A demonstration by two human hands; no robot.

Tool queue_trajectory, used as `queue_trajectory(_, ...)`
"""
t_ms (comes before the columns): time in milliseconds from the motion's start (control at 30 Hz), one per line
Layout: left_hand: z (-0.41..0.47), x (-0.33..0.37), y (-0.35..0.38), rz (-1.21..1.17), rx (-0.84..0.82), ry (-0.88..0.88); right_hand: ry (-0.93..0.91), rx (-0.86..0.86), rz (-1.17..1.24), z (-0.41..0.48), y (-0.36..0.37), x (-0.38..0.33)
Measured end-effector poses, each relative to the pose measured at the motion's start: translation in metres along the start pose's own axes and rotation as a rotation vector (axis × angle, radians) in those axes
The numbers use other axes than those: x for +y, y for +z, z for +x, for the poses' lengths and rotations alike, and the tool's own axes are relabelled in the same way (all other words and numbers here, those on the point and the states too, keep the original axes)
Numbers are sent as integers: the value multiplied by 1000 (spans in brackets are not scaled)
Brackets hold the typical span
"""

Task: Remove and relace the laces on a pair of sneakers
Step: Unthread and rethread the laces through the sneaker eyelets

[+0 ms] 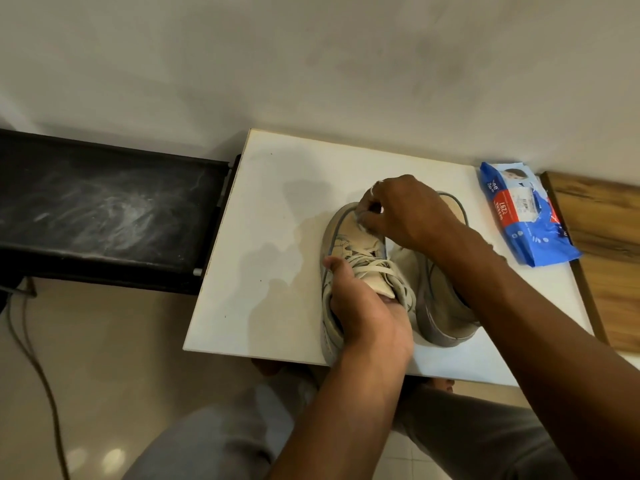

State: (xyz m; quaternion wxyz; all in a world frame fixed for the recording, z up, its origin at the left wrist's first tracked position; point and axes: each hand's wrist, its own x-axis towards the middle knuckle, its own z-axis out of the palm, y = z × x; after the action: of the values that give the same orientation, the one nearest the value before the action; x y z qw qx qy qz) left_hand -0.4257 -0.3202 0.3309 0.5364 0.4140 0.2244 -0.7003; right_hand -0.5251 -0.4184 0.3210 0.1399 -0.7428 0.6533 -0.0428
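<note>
On the white square tabletop [270, 237], the left hand [363, 317] clamps the laced beige canvas sneaker [346, 233] by its heel opening, likely steadying it, while the right hand [405, 209] pinches its cream flat lace [374, 268] near the toe-end eyelets, apparently to draw it out

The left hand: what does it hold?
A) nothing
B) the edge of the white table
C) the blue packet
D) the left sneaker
D: the left hand wraps around the near end of the left sneaker, with the thumb beside its laces.
</note>
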Motion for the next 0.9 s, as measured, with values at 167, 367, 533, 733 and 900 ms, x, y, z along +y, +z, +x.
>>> queue_trajectory(167, -3, 0, 2, 10, 9, 0, 1, -154, 27, -2, -11, 1)
queue_trajectory(367, -4, 1, 3, 10, 5, 5, -41, -240, 90, -8, -16, -1)
queue_trajectory(533, -1, 1, 2, 1, 6, 15, -6, -62, -17, -5, -2, -1)
queue_trajectory(733, 2, 0, 1, 7, -10, 20, -37, -248, 112, -7, -15, 0)
queue_trajectory(900, 3, -1, 1, -7, 2, 29, 17, -20, -57, -7, -1, -5)
